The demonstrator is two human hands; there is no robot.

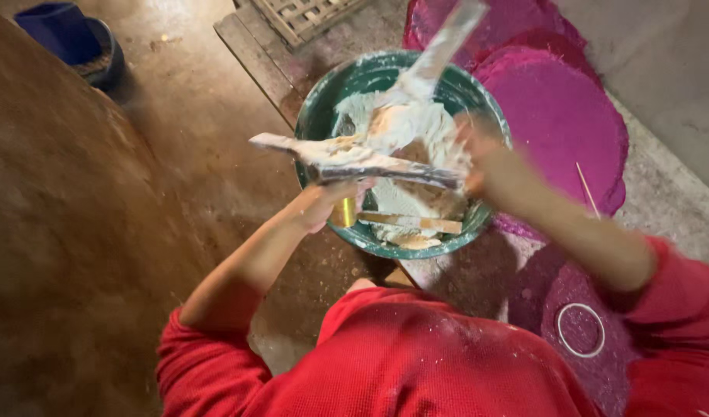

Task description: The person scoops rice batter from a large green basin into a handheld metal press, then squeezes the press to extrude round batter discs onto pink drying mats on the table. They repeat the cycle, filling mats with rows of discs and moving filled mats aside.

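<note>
Currently both hands over the green basin — left hand and right hand each clamped on the paste-coated paddle, crosswise above the white paste.

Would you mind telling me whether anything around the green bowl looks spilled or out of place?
White flecks of the pale dough dot the red top and the floor beside the green bowl. The flat stick in the left hand and right hand is smeared with it. Nothing looks damaged.
</note>
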